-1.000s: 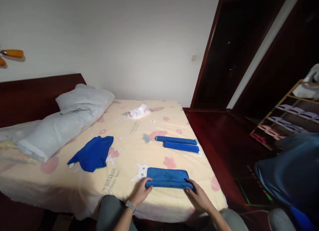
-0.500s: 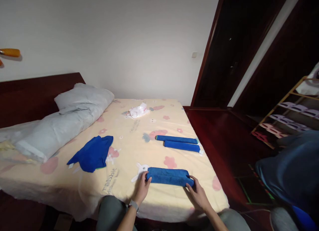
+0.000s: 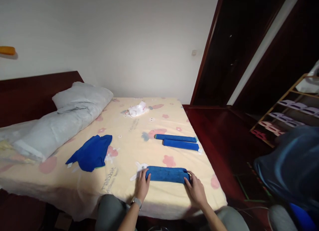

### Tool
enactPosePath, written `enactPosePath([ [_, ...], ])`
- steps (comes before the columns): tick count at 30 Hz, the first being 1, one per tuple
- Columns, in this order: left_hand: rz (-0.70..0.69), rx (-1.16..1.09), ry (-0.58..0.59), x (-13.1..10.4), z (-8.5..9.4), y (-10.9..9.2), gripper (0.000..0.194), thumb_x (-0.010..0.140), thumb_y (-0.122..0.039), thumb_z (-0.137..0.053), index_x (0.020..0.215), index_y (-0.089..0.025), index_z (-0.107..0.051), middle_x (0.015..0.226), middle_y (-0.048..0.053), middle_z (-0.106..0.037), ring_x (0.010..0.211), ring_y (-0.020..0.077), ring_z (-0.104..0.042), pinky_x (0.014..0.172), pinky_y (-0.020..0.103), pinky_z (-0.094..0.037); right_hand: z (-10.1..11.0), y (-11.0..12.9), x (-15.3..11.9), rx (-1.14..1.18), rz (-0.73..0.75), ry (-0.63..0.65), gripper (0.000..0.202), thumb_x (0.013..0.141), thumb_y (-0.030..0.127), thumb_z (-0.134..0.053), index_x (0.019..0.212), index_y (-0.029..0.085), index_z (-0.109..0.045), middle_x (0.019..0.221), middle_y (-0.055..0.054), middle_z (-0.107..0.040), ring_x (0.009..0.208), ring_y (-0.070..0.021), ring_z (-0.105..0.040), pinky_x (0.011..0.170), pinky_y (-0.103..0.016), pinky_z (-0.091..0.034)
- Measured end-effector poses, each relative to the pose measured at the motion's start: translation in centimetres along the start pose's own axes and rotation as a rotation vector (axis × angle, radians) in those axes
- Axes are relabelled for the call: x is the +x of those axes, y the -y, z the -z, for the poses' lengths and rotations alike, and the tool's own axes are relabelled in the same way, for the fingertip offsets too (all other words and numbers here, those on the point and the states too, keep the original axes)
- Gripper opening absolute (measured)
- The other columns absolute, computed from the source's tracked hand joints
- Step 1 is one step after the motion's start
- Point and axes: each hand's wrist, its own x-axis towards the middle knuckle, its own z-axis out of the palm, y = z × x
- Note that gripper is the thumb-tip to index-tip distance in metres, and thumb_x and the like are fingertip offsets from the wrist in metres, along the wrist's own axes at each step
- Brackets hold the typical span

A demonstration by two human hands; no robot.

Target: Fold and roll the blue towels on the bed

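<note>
A blue towel (image 3: 166, 174), folded into a long flat strip, lies on the bed near its front edge. My left hand (image 3: 143, 185), with a watch on the wrist, grips the strip's left end. At the other end, the fingers and thumb of my right hand (image 3: 196, 190) close on the towel's corner; part of that end is hidden behind them. Farther back lie two more folded blue towels, a narrow one (image 3: 175, 138) and a slightly wider one (image 3: 181, 145) with a white tag. To the left an unfolded, rumpled blue towel (image 3: 91, 153) is spread on the sheet.
The patterned bed sheet (image 3: 134, 143) lies under everything. A white plastic bag (image 3: 137, 109) rests toward the back, and a grey quilt (image 3: 67, 121) is piled at the left. A slipper rack (image 3: 281, 111) and a dark blue draped item (image 3: 286, 168) stand on the right.
My right hand has shifted slightly left and its end of the towel looks tidier, with less corner sticking out. My left hand stays at the left end. The view has moved slightly.
</note>
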Motion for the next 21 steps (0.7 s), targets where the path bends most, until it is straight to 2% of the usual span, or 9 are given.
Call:
enactPosePath([
  [3,0.011,0.139,-0.020,-0.3,-0.1,-1.3,0.039,0.105,-0.036,-0.038,0.133,-0.023,-0.061,0.131,0.013,-0.063,0.129,0.0311,-0.056,0.109,0.052,-0.047,0.0,0.8,-0.3,-0.124,0.052,-0.132,0.051,0.099,0.056,-0.038,0.130,0.021,-0.059,0.123,-0.016,-0.064,0.109,-0.0337,-0.062,0.094,-0.048,-0.050],
  [5,-0.031,0.214,0.012,-0.6,-0.2,-2.3,0.040,0.105,-0.033,-0.038,0.135,-0.024,-0.062,0.138,0.013,-0.061,0.134,0.0324,-0.053,0.114,0.054,-0.041,0.0,1.4,-0.5,-0.150,0.159,-0.153,0.046,0.101,0.050,-0.037,0.131,0.022,-0.060,0.131,-0.017,-0.062,0.117,-0.0339,-0.059,0.099,-0.050,-0.048],
  [8,-0.262,0.231,0.201,-1.3,-0.3,-3.5,0.043,0.104,-0.029,-0.041,0.145,-0.029,-0.054,0.154,0.007,-0.051,0.145,0.0289,-0.043,0.123,0.052,-0.031,-0.4,2.0,-0.7,-0.138,0.399,-0.015,0.043,0.101,0.040,-0.041,0.139,0.026,-0.058,0.145,-0.011,-0.057,0.133,-0.0314,-0.052,0.113,-0.051,-0.040],
  [11,-0.434,0.232,0.371,-1.5,-0.4,-3.9,0.054,0.102,-0.027,-0.046,0.156,-0.031,-0.039,0.164,0.003,-0.037,0.151,0.0263,-0.034,0.126,0.051,-0.027,-1.1,1.9,-0.8,-0.178,0.506,0.117,0.050,0.100,0.035,-0.044,0.149,0.026,-0.051,0.154,-0.007,-0.050,0.143,-0.0302,-0.045,0.121,-0.053,-0.032],
  [15,-0.446,0.242,0.424,-0.7,-0.7,-3.2,0.060,0.101,-0.023,-0.046,0.159,-0.033,-0.032,0.167,0.001,-0.031,0.152,0.0242,-0.033,0.126,0.049,-0.027,-1.6,1.3,-0.2,-0.218,0.502,0.160,0.055,0.098,0.030,-0.045,0.153,0.025,-0.046,0.157,-0.007,-0.047,0.144,-0.0285,-0.043,0.122,-0.052,-0.032],
  [18,-0.419,0.244,0.421,0.6,-0.8,-2.6,0.060,0.097,-0.016,-0.046,0.155,-0.031,-0.040,0.162,0.002,-0.041,0.148,0.0230,-0.040,0.125,0.048,-0.030,-1.2,1.2,0.8,-0.158,0.448,0.167,0.057,0.093,0.026,-0.048,0.149,0.025,-0.051,0.151,-0.008,-0.054,0.139,-0.0278,-0.049,0.119,-0.050,-0.035],
  [21,-0.341,0.185,0.411,2.4,-0.6,-2.0,0.059,0.091,-0.010,-0.051,0.148,-0.027,-0.051,0.151,0.005,-0.056,0.141,0.0233,-0.049,0.124,0.050,-0.030,-0.5,1.2,2.4,0.018,0.304,0.246,0.055,0.085,0.026,-0.053,0.140,0.022,-0.061,0.142,-0.010,-0.062,0.133,-0.0308,-0.055,0.116,-0.053,-0.038],
])
